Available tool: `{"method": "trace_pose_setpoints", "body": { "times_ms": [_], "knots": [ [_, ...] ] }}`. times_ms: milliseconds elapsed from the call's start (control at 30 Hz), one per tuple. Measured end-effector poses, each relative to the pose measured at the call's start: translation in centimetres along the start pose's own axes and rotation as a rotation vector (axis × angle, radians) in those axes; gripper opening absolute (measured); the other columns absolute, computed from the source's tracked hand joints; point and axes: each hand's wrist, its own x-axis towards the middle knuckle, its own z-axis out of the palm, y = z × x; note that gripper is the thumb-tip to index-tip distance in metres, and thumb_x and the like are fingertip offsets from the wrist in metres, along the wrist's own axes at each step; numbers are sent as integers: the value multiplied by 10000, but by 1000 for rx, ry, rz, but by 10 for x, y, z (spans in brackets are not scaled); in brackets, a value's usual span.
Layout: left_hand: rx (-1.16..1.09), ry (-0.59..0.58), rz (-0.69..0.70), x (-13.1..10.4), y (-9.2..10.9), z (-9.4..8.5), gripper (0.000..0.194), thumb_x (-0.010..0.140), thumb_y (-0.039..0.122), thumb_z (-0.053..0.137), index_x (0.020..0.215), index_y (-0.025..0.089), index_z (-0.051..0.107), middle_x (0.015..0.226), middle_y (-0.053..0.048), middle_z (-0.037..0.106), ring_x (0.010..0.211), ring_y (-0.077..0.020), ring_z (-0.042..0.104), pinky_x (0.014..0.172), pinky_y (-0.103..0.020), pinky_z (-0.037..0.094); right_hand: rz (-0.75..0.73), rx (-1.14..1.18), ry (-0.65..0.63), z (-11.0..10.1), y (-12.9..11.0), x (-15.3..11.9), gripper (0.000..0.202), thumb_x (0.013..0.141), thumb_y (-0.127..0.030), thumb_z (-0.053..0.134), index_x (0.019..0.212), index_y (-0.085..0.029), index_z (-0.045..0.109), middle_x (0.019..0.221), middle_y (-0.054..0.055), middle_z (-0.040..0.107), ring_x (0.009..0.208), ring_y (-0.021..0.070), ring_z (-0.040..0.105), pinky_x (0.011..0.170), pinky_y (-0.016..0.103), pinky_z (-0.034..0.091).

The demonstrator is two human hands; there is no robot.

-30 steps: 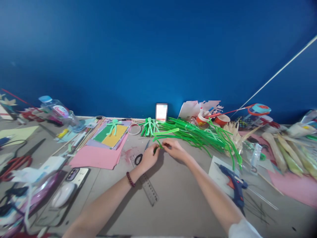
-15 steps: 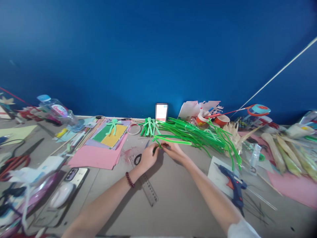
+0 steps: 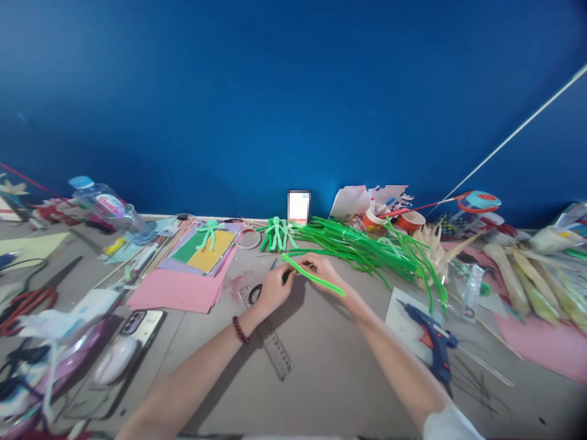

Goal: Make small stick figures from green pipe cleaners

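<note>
My left hand [image 3: 276,288] is closed in a pinch around a bright green pipe cleaner [image 3: 321,281], just in front of the green figures [image 3: 276,234]. Close on its right, my right hand [image 3: 320,269] has its fingers curled at the same piece. The pipe cleaner slants down to the right, across the back of my right hand. My fingertips are partly hidden. Beyond my right hand lies a big bundle of green pipe cleaners [image 3: 367,247]. Under my left wrist is a ruler [image 3: 275,348], with a black scissor handle [image 3: 255,294] beside it.
Pink sheets [image 3: 174,291] and a small green figure [image 3: 209,234] lie to the left, with a phone [image 3: 147,324], a white mouse [image 3: 116,360] and a bottle [image 3: 107,201]. A blue glue gun [image 3: 433,342] and corn husks [image 3: 532,287] are to the right. A blue wall [image 3: 293,98] stands behind.
The bright green pipe cleaner has swung downward at its right end, from nearly level to slanting over my right hand. My right hand has shifted slightly; my left hand stays nearly in place.
</note>
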Motion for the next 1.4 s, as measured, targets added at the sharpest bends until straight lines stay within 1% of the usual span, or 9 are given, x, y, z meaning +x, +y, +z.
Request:
{"method": "trace_pose_setpoints", "body": {
  "times_ms": [167, 267, 367, 433, 500, 667, 833, 1133, 1400],
  "knots": [
    [178, -8, 30, -4, 0, 2, 136, 802, 185, 543, 817, 189, 678, 747, -57, 669, 659, -188, 572, 653, -283, 400, -32, -132, -96, -3, 2, -2, 151, 838, -202, 494, 771, -209, 628, 699, 8, 597, 632, 153, 524, 608, 261, 414],
    [305, -46, 86, -7, -1, 2, 174, 813, 156, 502, 888, 170, 659, 830, -76, 683, 726, -196, 599, 693, -293, 416, -98, -136, -110, -3, 4, -2, 144, 839, -191, 495, 744, -193, 603, 804, 36, 593, 734, 159, 539, 674, 270, 435],
    [338, -65, 110, -7, 0, 1, 175, 817, 148, 491, 892, 155, 649, 849, -84, 679, 753, -199, 602, 704, -298, 419, -85, -93, -106, -2, 5, -1, 170, 842, -238, 520, 698, -185, 590, 902, 66, 582, 812, 166, 558, 686, 270, 451],
    [258, -64, 82, -5, 1, 1, 140, 807, 162, 515, 838, 159, 652, 806, -68, 668, 730, -190, 588, 686, -291, 411, -52, -59, -95, -2, 4, 0, 179, 836, -256, 526, 686, -182, 589, 922, 75, 580, 811, 165, 568, 647, 263, 455],
    [47, -49, -13, -3, 2, 2, 92, 784, 202, 561, 765, 164, 643, 738, -43, 644, 685, -169, 562, 646, -273, 401, -19, -20, -62, -2, 3, 1, 176, 821, -267, 533, 681, -179, 591, 903, 76, 593, 801, 168, 575, 632, 264, 461],
    [-475, -98, -340, 2, 6, 6, 259, 745, 387, 623, 638, 161, 560, 520, 36, 487, 428, -82, 405, 441, -220, 301, 172, 237, 83, -6, -2, 5, 175, 797, -310, 522, 882, -183, 606, 860, 47, 630, 717, 150, 595, 652, 286, 493],
    [-843, -99, -536, 2, 7, 6, 285, 638, 369, 746, 666, 148, 569, 556, 29, 545, 434, -62, 449, 438, -196, 325, 263, 447, 41, -5, -4, 5, 220, 710, -257, 581, 917, -185, 599, 869, 29, 651, 720, 147, 627, 688, 299, 507],
    [-911, -75, -536, 2, 4, 6, 248, 644, 332, 740, 654, 148, 574, 525, 31, 543, 416, -63, 452, 417, -198, 323, 304, 511, 44, 3, -3, 4, 210, 674, -246, 658, 873, -186, 627, 759, 1, 657, 684, 142, 637, 693, 297, 510],
    [-894, -39, -486, 2, 2, 8, 219, 661, 329, 712, 659, 152, 583, 506, 33, 522, 405, -65, 440, 413, -202, 324, 393, 685, 93, 11, 9, 3, 299, 618, -377, 761, 800, -175, 635, 722, 3, 663, 633, 140, 640, 666, 298, 513]
  ]
}}
